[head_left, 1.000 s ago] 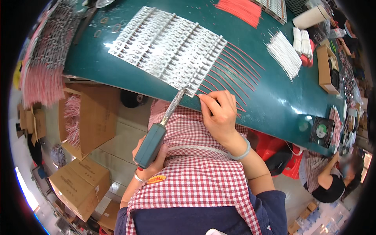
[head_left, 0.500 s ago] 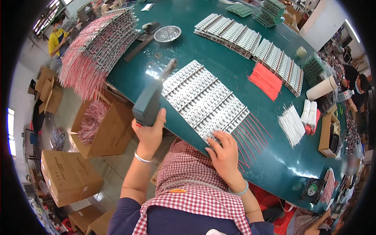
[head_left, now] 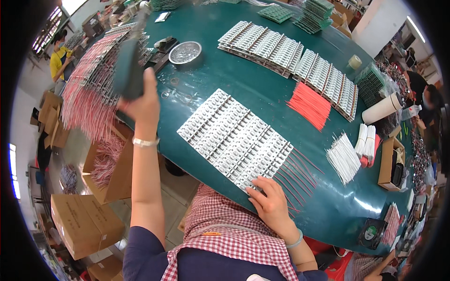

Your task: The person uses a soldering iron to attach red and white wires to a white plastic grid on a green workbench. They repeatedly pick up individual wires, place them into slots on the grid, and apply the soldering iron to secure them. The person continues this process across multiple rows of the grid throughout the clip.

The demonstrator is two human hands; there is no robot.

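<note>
My left hand (head_left: 143, 105) is closed round a dark green hand tool (head_left: 128, 70) with a blocky body and a narrow metallic end, smeared by motion. It is raised at the left, in front of a tall stack of wired panels (head_left: 93, 77). A white panel (head_left: 234, 140) with rows of small metal parts lies aslant on the table. Thin dark red wires (head_left: 297, 178) stick out from its right edge. My right hand (head_left: 269, 203) rests with its fingers spread on the panel's near right corner, holding nothing.
A shallow metal bowl (head_left: 185, 53) stands behind the panel. More panels (head_left: 262, 47) are stacked at the back. Red wires (head_left: 309, 107) and white wires (head_left: 343, 159) lie in bundles on the right. Cardboard boxes (head_left: 86, 222) stand at the left on the floor; a person in yellow (head_left: 58, 63) is beyond.
My left hand has lifted the tool away from the panel, up and to the left toward the wired stack. My right hand stays on the panel's corner.
</note>
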